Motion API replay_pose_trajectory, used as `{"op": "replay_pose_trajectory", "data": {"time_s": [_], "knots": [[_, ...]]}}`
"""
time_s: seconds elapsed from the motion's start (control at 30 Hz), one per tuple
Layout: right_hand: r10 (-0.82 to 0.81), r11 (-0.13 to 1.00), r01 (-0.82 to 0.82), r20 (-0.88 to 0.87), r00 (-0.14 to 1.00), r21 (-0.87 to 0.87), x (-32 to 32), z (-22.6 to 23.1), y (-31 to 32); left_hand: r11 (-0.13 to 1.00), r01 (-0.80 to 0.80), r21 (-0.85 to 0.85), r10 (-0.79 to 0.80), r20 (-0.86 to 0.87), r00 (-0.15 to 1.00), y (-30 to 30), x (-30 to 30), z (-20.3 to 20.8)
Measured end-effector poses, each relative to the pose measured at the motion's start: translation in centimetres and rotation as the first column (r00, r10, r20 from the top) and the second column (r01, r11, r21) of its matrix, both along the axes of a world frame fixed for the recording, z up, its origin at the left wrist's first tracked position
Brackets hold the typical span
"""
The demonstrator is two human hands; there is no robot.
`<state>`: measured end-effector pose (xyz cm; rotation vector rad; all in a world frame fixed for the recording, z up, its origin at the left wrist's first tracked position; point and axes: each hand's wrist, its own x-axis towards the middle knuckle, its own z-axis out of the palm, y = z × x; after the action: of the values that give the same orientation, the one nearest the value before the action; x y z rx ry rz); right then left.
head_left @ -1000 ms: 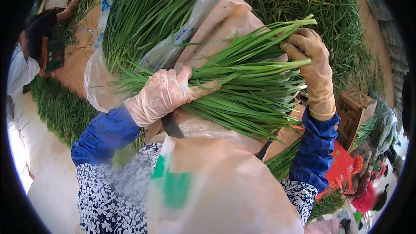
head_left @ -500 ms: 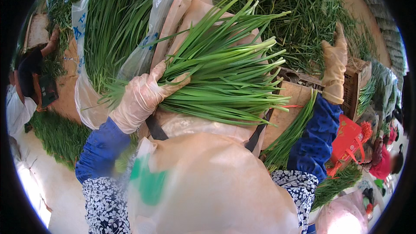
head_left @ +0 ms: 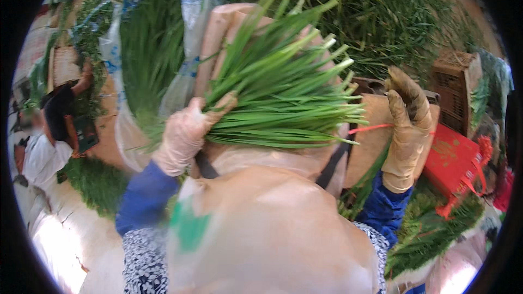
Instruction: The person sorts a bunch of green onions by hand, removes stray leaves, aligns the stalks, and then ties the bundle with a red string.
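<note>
A thick bunch of garlic chives (head_left: 289, 111) lies across my lap, its pale cut ends fanned toward the right. My left hand (head_left: 184, 133), in a pale glove, is closed round the leafy side of the bunch. To the right of the cut ends my right hand (head_left: 407, 130) is raised with bent fingers apart and nothing between them. Its glove is stained brown at the fingertips. A thin red string (head_left: 371, 128) stretches between the bunch and that hand, over a brown board (head_left: 366, 110). A plastic apron (head_left: 267, 223) covers my front.
Beyond the left hand stands a clear plastic bag (head_left: 190, 0) around long chives (head_left: 151, 49). Loose green blades (head_left: 381, 22) are heaped at the far side. On the right are a brown crate (head_left: 455, 98) and a red box (head_left: 449, 160). Another person's arm (head_left: 83, 79) shows at far left.
My right hand has come down and nearer, from above the board's far edge to beside it, its fingers now more bent. The left hand keeps its hold on the chives. The view has shifted slightly.
</note>
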<state>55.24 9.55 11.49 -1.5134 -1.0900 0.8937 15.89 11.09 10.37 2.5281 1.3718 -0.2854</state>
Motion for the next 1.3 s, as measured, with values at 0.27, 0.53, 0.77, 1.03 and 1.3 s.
{"op": "replay_pose_trajectory", "data": {"time_s": [0.27,0.53,0.77,1.03,1.3], "knots": [[0.296,0.737,-0.673,0.867,0.402,0.061,-7.6,-0.9,9.8,1.0,-0.008,-0.004,0.008,-0.051,0.999,-0.1,0.8,1.4],[0.323,0.652,-0.755,0.873,0.365,0.074,-5.6,-4.6,12.0,1.0,-0.018,0.003,0.017,0.103,0.995,0.0,-0.3,0.7],[0.197,0.92,-0.353,0.58,0.79,0.168,-4.3,2.4,4.1,0.992,0.059,0.114,-0.06,-0.001,0.998,0.8,-0.1,2.9],[0.268,0.324,-0.911,-0.899,0.347,-0.255,-9.5,0.9,0.7,0.88,0.296,0.372,-0.202,-0.271,0.941,4.2,4.0,10.6],[0.045,0.985,-0.172,-0.962,0.269,-0.002,-15.7,0.6,3.6,0.836,0.315,0.449,-0.231,-0.233,0.945,2.1,8.5,10.9]]}}
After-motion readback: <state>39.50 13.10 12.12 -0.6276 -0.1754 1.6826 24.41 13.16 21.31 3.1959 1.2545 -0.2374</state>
